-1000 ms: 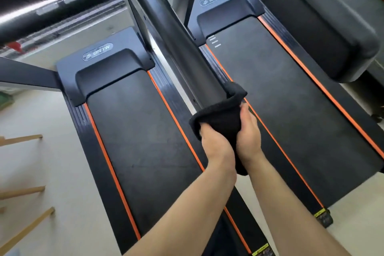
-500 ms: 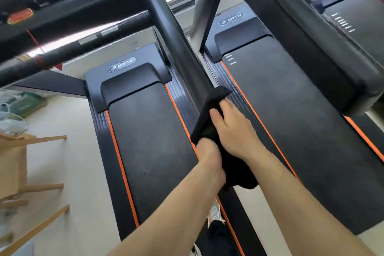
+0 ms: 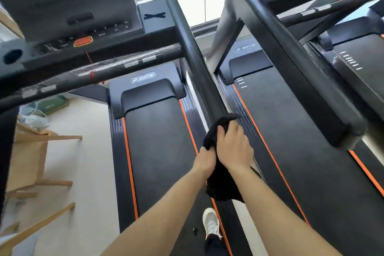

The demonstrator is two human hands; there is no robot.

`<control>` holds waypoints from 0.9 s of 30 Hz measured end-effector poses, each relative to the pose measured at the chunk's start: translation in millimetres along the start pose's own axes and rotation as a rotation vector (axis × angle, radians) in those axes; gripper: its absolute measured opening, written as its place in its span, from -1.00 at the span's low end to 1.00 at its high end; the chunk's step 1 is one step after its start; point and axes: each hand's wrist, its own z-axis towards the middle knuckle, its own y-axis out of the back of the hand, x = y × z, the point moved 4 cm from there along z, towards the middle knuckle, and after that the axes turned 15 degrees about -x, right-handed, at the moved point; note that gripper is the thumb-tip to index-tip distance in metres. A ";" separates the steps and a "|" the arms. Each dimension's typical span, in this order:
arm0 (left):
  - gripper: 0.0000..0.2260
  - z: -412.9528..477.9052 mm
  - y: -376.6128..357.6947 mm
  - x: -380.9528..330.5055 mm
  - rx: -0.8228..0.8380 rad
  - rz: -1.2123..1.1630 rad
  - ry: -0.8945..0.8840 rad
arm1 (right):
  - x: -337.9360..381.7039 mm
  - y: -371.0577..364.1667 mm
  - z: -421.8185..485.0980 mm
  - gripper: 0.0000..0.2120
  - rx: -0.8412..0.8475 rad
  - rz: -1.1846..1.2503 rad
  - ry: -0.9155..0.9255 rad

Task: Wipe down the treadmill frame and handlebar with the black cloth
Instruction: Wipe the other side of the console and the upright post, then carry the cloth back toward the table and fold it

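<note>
A black cloth is wrapped over the near end of the treadmill's right handlebar, a thick black bar running from the console toward me. My right hand lies over the top of the cloth with fingers curled around the bar end. My left hand grips the cloth from the left side, just below the bar end. The rest of the cloth hangs down between my forearms. The bar end itself is hidden under cloth and hands.
The console and front crossbar sit upper left. A second treadmill's handlebar runs close on the right. Wooden furniture stands on the floor at left. My white shoe rests on the belt below.
The view has tilted up, bringing the console and window into sight. Both hands stay on the cloth at the bar end; my right hand has shifted over the top of it.
</note>
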 end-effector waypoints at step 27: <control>-0.83 -257.6 450.9 369.9 -1.013 0.377 -0.142 | 316.3 -63.1 -405.2 -0.83 0.887 0.305 0.937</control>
